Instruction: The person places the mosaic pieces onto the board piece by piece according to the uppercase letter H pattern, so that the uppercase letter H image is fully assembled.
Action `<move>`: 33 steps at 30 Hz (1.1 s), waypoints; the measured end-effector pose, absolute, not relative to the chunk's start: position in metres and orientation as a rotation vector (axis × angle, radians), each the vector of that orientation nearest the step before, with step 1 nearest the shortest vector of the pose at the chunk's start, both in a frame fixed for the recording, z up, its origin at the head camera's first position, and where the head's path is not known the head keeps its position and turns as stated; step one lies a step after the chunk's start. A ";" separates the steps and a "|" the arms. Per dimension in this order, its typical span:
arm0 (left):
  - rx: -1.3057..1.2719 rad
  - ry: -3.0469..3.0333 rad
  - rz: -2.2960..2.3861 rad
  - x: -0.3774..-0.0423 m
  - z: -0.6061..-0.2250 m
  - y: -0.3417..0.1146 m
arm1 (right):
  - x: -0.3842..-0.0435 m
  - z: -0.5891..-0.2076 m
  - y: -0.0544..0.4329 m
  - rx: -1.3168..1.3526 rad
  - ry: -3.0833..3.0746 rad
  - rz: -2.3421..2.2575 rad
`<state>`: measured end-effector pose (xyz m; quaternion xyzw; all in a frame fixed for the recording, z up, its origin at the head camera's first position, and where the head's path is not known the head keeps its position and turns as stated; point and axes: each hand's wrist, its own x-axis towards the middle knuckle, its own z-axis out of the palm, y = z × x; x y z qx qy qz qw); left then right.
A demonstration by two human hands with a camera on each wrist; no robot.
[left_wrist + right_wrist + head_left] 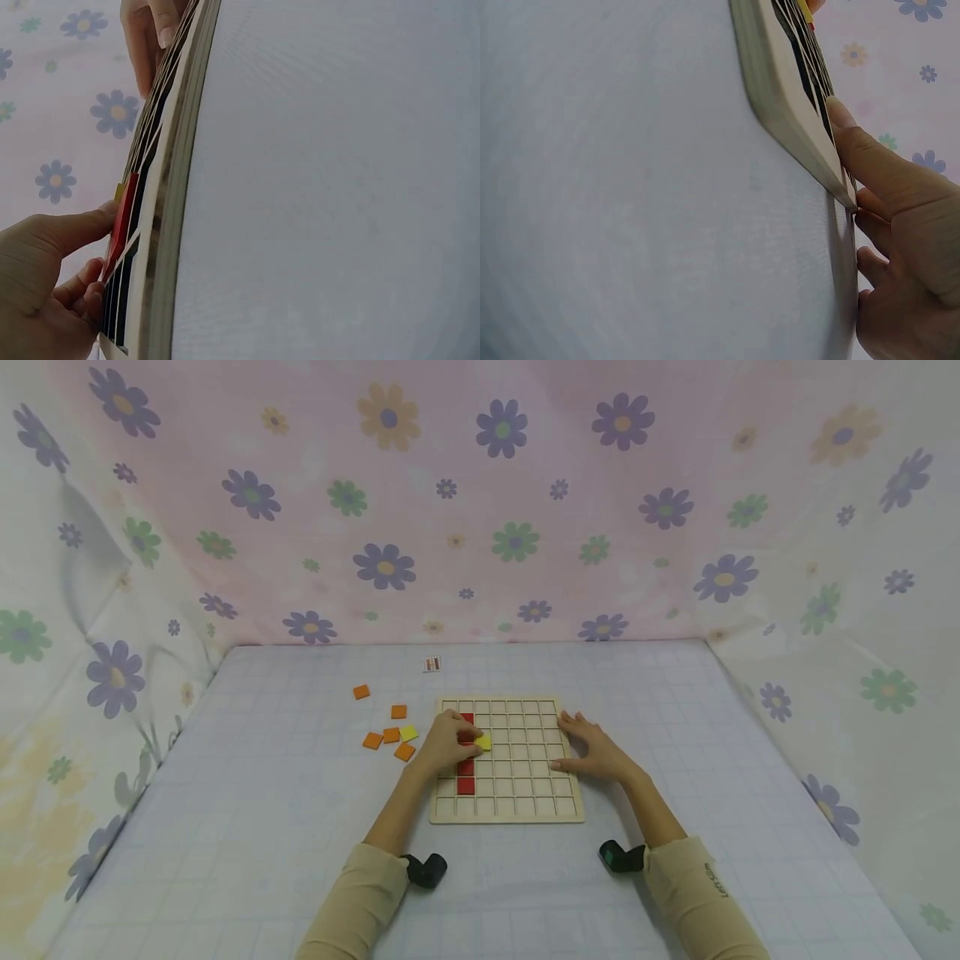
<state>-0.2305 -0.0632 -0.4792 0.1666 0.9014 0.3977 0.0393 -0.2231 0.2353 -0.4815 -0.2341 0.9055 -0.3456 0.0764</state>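
A square wooden grid board (517, 820) lies on the table between both hands. My left hand (444, 742) reaches over its left side, with thumb and fingertips pinching a yellow tile (485, 742) at a cell in the third column. Several red tiles (466, 786) fill cells of the second column, partly hidden under that hand. In the left wrist view, the thumb meets the yellow tile (119, 192) just behind a red tile (124, 217). At the board's right edge rests my right hand (597, 753), fingers spread; the right wrist view has its thumb (841, 112) on top of the frame.
Left of the board lie several loose orange tiles (372, 741) and one yellow tile (408, 733). A small printed card (432, 664) sits behind the board. Flower-patterned cloth (442, 593) hangs at the back and both sides of the table.
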 end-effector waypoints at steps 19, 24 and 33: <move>0.556 2.729 1.264 -0.229 -0.479 -0.067 | -0.225 -0.484 0.236 -0.693 2.714 -1.033; 0.595 2.721 1.240 -0.228 -0.476 -0.067 | -0.225 -0.485 0.236 -0.688 2.711 -1.030; 0.630 2.705 1.303 -0.227 -0.481 -0.070 | -0.225 -0.482 0.235 -0.688 2.709 -1.015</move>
